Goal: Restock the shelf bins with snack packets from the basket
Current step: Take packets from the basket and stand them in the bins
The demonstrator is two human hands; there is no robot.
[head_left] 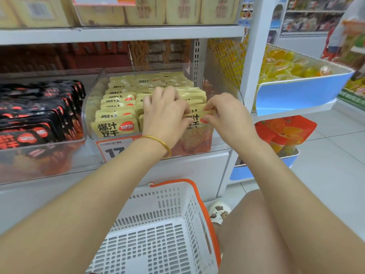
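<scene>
Left hand (165,113) and right hand (227,115) each pinch a yellow packet (197,115) marked "爆汁豆干" in the clear bin (88,107); price tag (112,151) reads "17".

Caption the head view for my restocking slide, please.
Both hands, left hand and right hand, tuck a yellow packet into the clear bin.

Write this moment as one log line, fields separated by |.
step: restocking | hands: left hand and right hand hold yellow packet | place: clear bin | basket: looks empty
</scene>
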